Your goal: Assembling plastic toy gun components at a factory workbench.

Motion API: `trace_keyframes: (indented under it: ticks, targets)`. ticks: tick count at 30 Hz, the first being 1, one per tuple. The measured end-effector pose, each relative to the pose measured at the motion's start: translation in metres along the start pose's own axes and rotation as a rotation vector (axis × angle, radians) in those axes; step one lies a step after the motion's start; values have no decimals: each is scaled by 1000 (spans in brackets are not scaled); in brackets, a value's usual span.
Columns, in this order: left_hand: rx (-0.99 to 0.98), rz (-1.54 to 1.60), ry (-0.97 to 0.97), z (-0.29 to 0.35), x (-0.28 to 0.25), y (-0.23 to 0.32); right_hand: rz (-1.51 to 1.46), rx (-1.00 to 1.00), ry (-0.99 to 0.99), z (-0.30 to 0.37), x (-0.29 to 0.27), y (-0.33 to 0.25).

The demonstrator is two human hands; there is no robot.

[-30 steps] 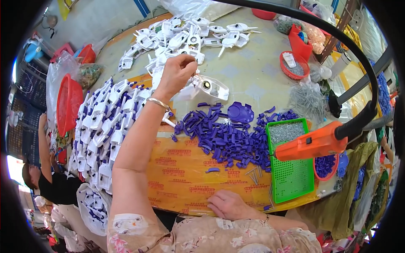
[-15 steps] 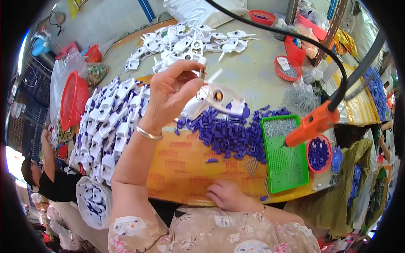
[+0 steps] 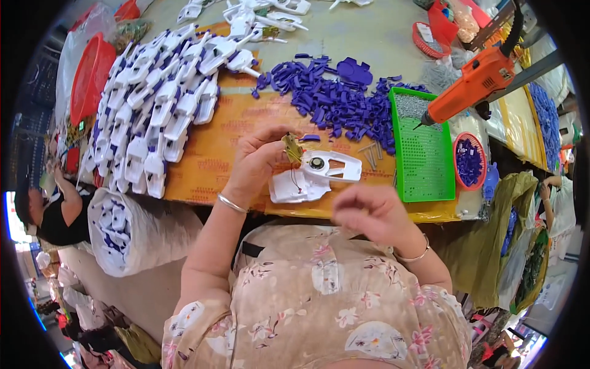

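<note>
My left hand pinches a small green circuit board between thumb and fingers, close to the front of the work table. Thin wires run from the board to a white plastic housing lying below it. Over that housing sits a white frame-like part with a round black-rimmed speaker-like disc. My right hand hovers at the table edge, just right of the housing. Its fingers are bent and smeared by motion, so their hold cannot be made out. Purple plastic pieces are heaped beyond both hands.
Assembled white-and-purple units are piled at left, above a white sack. A green tray of screws stands at right, under a hanging orange electric screwdriver. Beside it is a red basket. Loose screws lie nearby.
My left hand has come down toward me with the board and its wired housing, which now rests on the table. My right hand has lifted and shifted right. The view has tilted downward.
</note>
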State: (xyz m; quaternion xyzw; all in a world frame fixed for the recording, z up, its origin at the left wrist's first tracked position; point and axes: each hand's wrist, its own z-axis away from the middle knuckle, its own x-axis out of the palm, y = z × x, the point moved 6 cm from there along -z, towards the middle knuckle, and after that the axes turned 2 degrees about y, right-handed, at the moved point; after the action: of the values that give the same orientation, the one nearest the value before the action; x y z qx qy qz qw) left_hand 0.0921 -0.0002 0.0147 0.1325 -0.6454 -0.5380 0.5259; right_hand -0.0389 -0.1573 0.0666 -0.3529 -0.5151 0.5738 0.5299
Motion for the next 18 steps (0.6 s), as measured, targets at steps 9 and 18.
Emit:
trace_keyframes:
  ticks: [9,18]
  targets:
    - [110,6,36,29,-21,-3,1078,-454,504,-27,-34,4]
    - [180,-341,51,35,-11,5,1160,-274,509,-46,-34,17]
